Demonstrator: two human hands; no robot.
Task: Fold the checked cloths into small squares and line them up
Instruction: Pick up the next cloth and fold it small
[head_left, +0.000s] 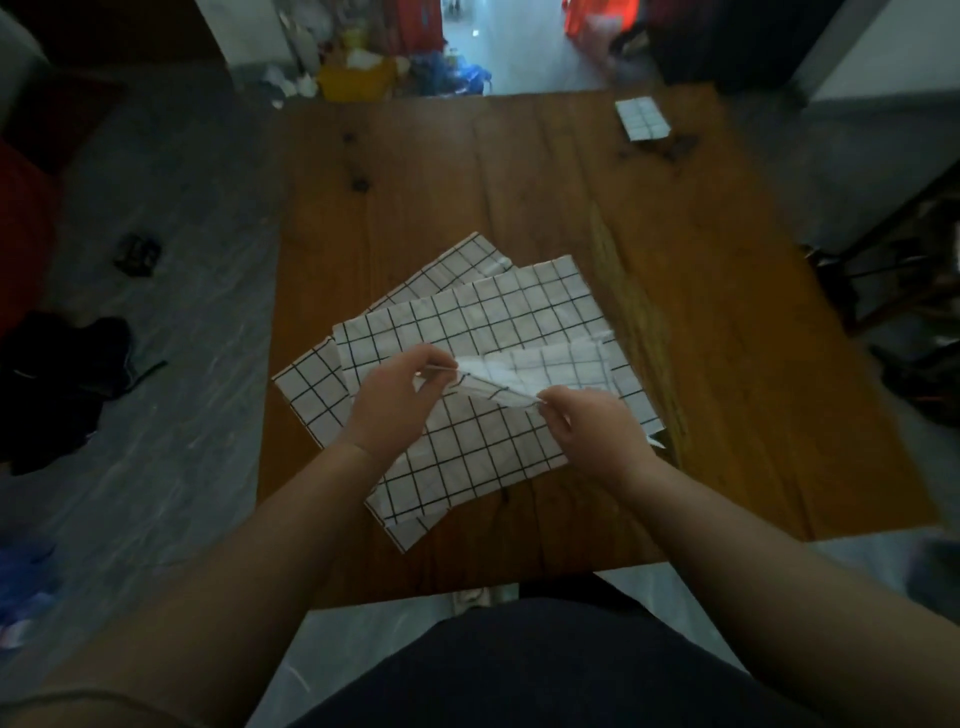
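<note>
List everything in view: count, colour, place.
table: one, brown wood, centre.
spread cloths: at least two, white with black checks, overlapping mid-table.
held cloth: one, same check, lifted above them.
folded cloth: one, same check, table's far right corner.
tub: one, yellow, floor beyond table.
clothes: one heap, black, floor at left.
left hand: pinches held cloth's left end.
right hand: pinches its right end.
</note>
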